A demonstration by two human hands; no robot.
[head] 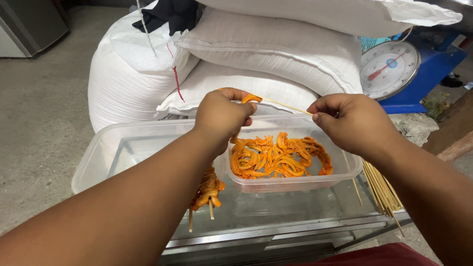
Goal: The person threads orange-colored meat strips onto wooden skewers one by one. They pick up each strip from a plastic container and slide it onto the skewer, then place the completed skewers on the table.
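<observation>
- Left hand: fingers curled shut, pinching an orange strip at the skewer's left end.
- Right hand: thumb and forefinger pressed on the skewer at its right end.
- Skewer: spans between both hands, above the tub of orange strips.
- Finished skewers: lie under the left forearm in the large tray.
- Bare sticks: lie right of the tub.

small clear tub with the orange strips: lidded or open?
Open. The small clear plastic tub has no lid on it; its rim is bare and the orange marinated strips lie exposed, heaped roughly to the rim.
</observation>
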